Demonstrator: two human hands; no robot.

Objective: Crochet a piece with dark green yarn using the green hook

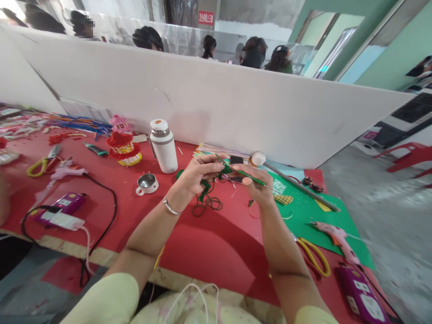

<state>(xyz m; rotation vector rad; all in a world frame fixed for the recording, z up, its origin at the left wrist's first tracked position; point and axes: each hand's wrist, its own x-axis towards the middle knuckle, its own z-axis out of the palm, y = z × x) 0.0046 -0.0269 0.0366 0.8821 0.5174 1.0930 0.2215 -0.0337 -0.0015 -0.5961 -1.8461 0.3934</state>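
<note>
Both hands meet above the red tabletop near the middle of the view. My left hand [199, 173] is closed, pinching a small piece of dark green yarn work [225, 170] and a strand of its yarn. From that work, loose green yarn [206, 204] hangs in loops down to the table. My right hand [258, 182] is closed around a crochet hook with a green handle [250, 177]; its far end points into the yarn piece. Fingers hide where hook and stitches meet.
A white thermos [164, 148] and its metal cup [147, 184] stand left of my hands. To the right lie a green sheet [324, 220], a pink glue gun [339, 238], yellow-handled scissors [313, 256] and a purple box [361, 294]. A white partition [236, 103] rises behind; people sit beyond it.
</note>
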